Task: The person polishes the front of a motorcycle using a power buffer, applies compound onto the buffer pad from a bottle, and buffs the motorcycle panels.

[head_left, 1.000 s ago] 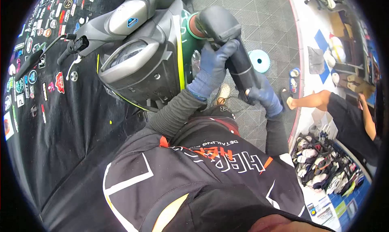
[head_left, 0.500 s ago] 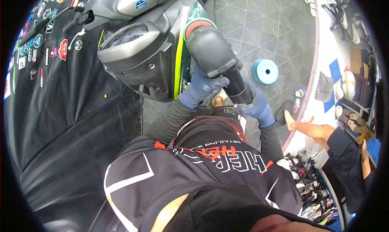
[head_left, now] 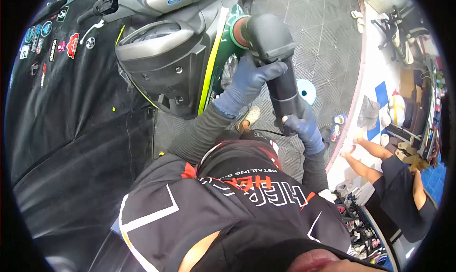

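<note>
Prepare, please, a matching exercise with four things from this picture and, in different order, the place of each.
1. Left hand
2. Right hand
3. Light-blue round object
4. Lime-yellow strip

A. On the grey floor
B. At the handle end of the black power tool
C. On the scooter
D. Near the tool's head

Pairs: 1-D, 2-B, 3-A, 4-C

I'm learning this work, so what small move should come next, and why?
Probably slide the black power tool slightly along the green panel: its pad appears to rest against that panel, and both hands support it, the left hand near the head, the right hand at the handle's rear.
</note>
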Demonstrator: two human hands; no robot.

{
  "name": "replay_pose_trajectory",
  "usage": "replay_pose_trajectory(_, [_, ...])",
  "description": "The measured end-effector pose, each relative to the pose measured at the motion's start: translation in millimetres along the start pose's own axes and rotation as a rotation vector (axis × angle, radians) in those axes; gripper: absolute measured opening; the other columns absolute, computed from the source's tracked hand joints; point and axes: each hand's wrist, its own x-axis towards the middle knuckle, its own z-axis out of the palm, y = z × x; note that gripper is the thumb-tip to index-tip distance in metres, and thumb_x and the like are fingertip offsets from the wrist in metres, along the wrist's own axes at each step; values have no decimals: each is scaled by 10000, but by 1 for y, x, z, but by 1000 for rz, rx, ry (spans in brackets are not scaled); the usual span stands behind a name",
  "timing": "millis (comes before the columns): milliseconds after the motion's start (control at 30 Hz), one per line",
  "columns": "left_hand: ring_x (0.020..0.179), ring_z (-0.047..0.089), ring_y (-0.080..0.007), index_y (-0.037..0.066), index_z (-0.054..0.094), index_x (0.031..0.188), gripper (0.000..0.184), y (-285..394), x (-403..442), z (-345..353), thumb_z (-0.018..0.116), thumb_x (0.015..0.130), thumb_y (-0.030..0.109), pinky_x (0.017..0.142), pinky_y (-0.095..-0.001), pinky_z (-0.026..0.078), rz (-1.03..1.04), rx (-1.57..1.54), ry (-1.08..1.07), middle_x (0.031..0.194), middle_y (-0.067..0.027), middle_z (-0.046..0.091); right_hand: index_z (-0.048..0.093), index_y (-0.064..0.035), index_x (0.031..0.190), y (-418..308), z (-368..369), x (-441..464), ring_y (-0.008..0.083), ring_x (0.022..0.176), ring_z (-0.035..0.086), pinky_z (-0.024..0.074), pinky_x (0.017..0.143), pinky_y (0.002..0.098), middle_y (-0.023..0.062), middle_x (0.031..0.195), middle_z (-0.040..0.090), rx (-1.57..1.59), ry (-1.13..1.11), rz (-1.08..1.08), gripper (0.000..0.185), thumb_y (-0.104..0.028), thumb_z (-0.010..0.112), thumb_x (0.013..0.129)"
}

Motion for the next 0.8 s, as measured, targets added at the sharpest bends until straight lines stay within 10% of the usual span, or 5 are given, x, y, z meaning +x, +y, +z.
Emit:
replay_pose_trajectory(267, [995,629,-119,26,681,1126,377,-12,-29,13,786,773,106,896,-308,493,69,48,-18,1077,-42,682,405,50,1412,57,-22,-9,179,1111,575,468,967,332,105,1254,600,64,-108,14,858,-302,796,735])
replay_pose_trajectory(667, [951,676,-168,36,700,1028,361,-37,-31,19,832,736,202,849,-333,531,68,129,121,971,-57,715,406,25,1441,28,-29,6,97,823,591,507,740,269,52,981,634,-456,52,-282,848,-225,777,721])
replay_pose_trajectory(700, [972,671,-171,34,701,1032,363,-29,-25,20,833,739,204,850,-332,528,75,218,67,982,-58,715,472,40,1360,12,-29,2,164,1056,616,501,930,333,122,1149,642,-315,62,-114,772,-197,827,717])
replay_pose_trajectory(800, [938,666,-142,10,694,1028,323,-25,7,22,814,794,197,784,-292,532,17,143,51,958,-61,713,507,30,1316,-14,-51,24,167,972,639,526,860,328,103,1086,665,-432,60,-34,702,-226,807,735])
